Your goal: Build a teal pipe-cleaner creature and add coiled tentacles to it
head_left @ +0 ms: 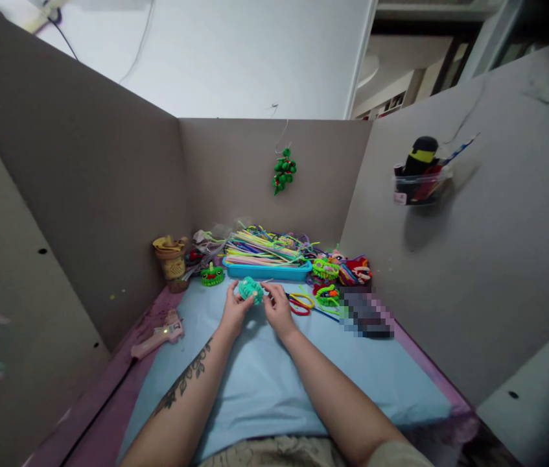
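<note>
A teal piece of fuzzy, coiled pipe cleaner (pixel 251 290) is held up over the blue cloth, in the middle of the view. My left hand (pixel 236 308) is closed around its left side, with the thumb in front. At its right edge the fingers of my right hand (pixel 278 307) pinch together against it; their tips partly hide what they grip. Scissors with red and yellow handles (pixel 301 303) lie just right of my right hand. Behind the hands stands a blue tray (pixel 269 271) heaped with pipe cleaners (pixel 267 246) of many colours.
At left lie a pink glue gun (pixel 160 338) with a black cord and a brown pot (pixel 171 259). A green pipe-cleaner figure (pixel 212 275) sits left of the tray. More colourful figures (pixel 327 268) and a dark, blurred flat object (pixel 366 312) are at right. Grey panels (pixel 274 139) enclose three sides.
</note>
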A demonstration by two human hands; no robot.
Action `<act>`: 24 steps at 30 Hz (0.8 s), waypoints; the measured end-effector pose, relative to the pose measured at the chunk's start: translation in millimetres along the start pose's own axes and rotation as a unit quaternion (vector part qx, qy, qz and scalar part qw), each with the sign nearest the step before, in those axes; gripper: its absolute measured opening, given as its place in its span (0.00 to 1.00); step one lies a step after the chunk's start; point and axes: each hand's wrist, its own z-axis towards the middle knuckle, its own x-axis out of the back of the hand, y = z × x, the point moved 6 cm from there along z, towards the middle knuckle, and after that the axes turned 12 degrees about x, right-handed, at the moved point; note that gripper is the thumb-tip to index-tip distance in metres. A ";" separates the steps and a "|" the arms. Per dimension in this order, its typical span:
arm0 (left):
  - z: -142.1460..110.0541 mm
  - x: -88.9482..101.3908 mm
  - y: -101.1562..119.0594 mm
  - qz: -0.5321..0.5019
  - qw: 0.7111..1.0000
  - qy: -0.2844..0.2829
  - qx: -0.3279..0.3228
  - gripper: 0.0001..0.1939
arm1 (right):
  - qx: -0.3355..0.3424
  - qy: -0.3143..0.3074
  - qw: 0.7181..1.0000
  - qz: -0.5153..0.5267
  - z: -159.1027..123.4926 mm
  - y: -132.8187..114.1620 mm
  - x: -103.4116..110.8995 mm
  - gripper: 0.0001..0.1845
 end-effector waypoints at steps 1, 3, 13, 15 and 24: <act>1.5 3.0 1.0 -0.022 1.000 0.011 0.005 0.42 | -0.012 0.019 1.000 0.000 0.0 0.7 2.5 0.18; 4.8 8.6 2.6 -0.071 0.997 0.027 0.024 0.37 | -0.031 0.034 0.999 -0.002 -0.1 1.4 4.5 0.13; 10.6 9.8 -4.0 -0.162 0.984 0.008 0.071 0.19 | -0.048 -0.021 0.998 0.018 -0.4 -10.1 -12.1 0.05; 9.4 7.0 -5.9 -0.155 0.985 0.001 0.070 0.21 | -0.054 -0.010 0.998 0.013 -0.8 -9.8 -11.6 0.05; 5.5 0.2 -5.6 -0.106 0.993 -0.023 0.040 0.32 | -0.060 0.001 0.998 -0.010 -2.6 -3.3 -13.4 0.05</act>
